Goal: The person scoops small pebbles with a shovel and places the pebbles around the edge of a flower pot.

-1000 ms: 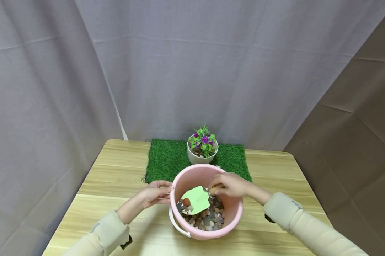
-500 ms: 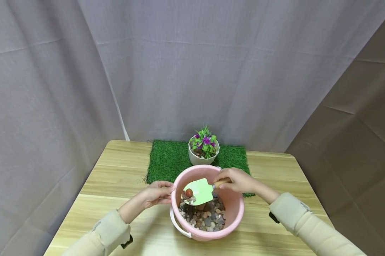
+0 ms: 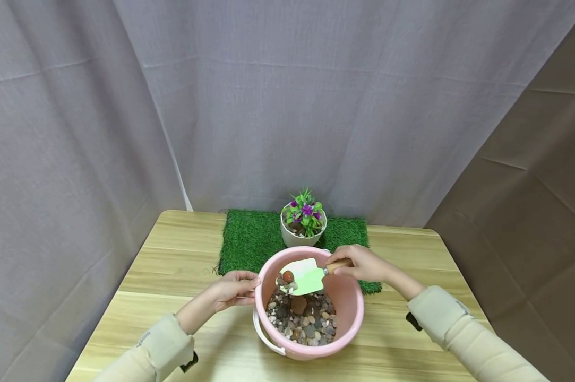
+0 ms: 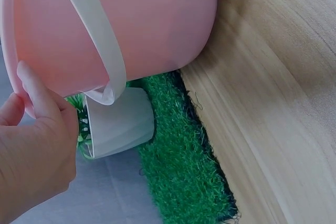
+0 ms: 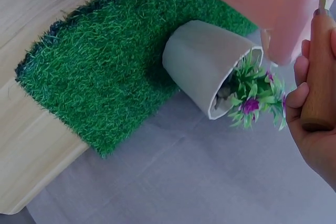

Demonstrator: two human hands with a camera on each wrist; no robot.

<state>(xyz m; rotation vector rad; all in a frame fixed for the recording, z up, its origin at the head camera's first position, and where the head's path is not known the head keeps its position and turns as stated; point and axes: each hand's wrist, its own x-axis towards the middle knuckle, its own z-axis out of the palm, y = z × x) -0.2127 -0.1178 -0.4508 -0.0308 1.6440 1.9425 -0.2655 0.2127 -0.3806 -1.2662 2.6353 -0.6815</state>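
A pink bucket (image 3: 351,318) with pebbles (image 3: 311,323) in its bottom stands on the table. My left hand (image 3: 233,289) pinches its rim on the left side; the left wrist view shows thumb and finger at the rim (image 4: 8,35). Curled round a wooden handle (image 5: 319,72), my right hand (image 3: 361,263) holds a garden trowel with a light green blade (image 3: 308,281). The blade is over the pebbles, within the bucket's mouth. On its left end lie a round reddish-brown stone (image 3: 288,276) and some smaller pebbles (image 3: 292,285).
Behind the bucket, a white pot (image 3: 300,240) with a green plant and purple flowers (image 3: 307,210) stands on a green turf mat (image 3: 249,239). The bucket's white carrying handle (image 3: 268,339) hangs down its left side. Grey curtains (image 3: 287,106) enclose the wooden table (image 3: 172,254).
The right hand has raised the trowel and shifted it slightly right and away from me, with the stones still on the blade. More pebbles show below it. The left hand stays at the rim.
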